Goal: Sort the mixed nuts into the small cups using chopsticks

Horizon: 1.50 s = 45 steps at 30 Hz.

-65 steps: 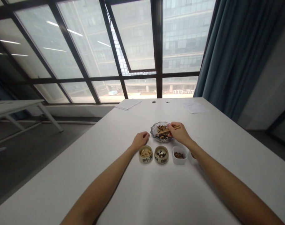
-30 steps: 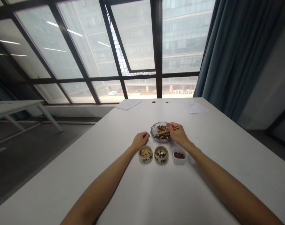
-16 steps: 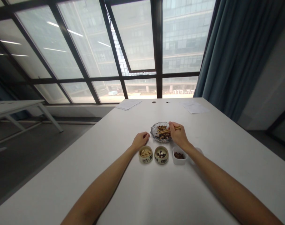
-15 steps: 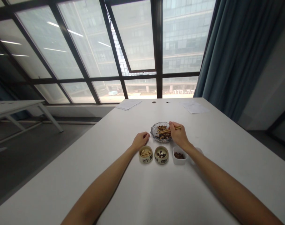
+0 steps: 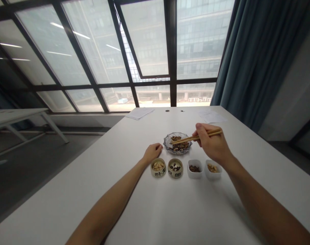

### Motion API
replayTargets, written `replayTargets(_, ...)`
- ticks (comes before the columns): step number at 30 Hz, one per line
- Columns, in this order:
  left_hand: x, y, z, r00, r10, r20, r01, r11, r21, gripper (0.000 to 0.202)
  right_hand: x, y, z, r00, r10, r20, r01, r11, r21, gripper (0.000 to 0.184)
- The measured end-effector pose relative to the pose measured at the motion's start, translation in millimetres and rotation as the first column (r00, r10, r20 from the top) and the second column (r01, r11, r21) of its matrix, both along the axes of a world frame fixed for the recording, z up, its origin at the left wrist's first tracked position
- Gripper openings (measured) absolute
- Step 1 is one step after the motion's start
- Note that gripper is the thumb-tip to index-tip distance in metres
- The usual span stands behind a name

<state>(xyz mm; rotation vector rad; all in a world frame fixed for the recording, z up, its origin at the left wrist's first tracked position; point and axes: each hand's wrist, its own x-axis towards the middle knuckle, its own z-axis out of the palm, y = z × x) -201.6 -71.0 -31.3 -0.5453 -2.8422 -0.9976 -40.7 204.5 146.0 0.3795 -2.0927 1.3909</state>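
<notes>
The white table [image 5: 170, 211] bears everything. The right hand [image 5: 213, 146], raised to the right of the glass dish [image 5: 177, 147], grips a pair of chopsticks [image 5: 195, 137] whose tips hang over the dish's seeds. The left hand [image 5: 152, 152] rests loosely fisted and empty, just behind a small bowl [image 5: 158, 168].

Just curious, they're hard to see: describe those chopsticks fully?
The chopsticks are two slim, light-brown sticks, seemingly wooden. The right hand pinches them near their rear ends. They lie close together, nearly level, tips pointing left over the glass dish; whether they touch its contents is unclear.
</notes>
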Motion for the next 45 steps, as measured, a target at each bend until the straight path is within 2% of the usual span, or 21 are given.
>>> replayTargets(4,-0.8,-1.0,-1.6,1.000,0.003,-0.001,-0.003,1.000,-0.005,0.028,28.1,-2.6,12.0,0.983,0.145,0.112,-0.157,0.981,0.111,0.052)
replayTargets(8,-1.7,-2.4,-2.7,1.000,-0.001,-0.010,0.001,1.000,-0.012,0.029,33.2,-5.6,12.7,0.943,0.233,0.236,-0.274,0.948,0.159,0.049)
replayTargets(19,-2.3,-3.2,-3.7,1.000,-0.012,-0.006,0.012,1.000,-0.010,0.029,33.9,0.1,18.1,0.942,0.188,0.279,-0.244,0.952,0.183,0.047)
replayTargets(23,-2.2,-3.3,-4.0,1.000,-0.009,-0.015,0.008,1.000,-0.014,0.029,34.8,1.7,19.5,0.930,0.186,0.316,-0.269,0.933,0.241,0.045)
replayTargets(29,-4.3,-3.6,-7.0,1.000,-0.008,-0.010,0.008,1.000,-0.022,0.028,39.5,3.7,26.6,0.905,0.157,0.396,-0.314,0.873,0.372,0.041)
replayTargets(34,-5.2,-4.0,-7.7,1.000,-0.008,-0.010,0.008,1.000,-0.017,0.028,39.2,4.2,27.4,0.883,0.196,0.426,-0.332,0.903,0.272,0.042)
replayTargets(45,-1.5,-2.2,-1.8,1.000,-0.007,-0.021,0.008,0.999,0.038,0.030,20.0,18.5,22.7,0.960,0.160,0.229,-0.192,0.973,0.128,0.043)
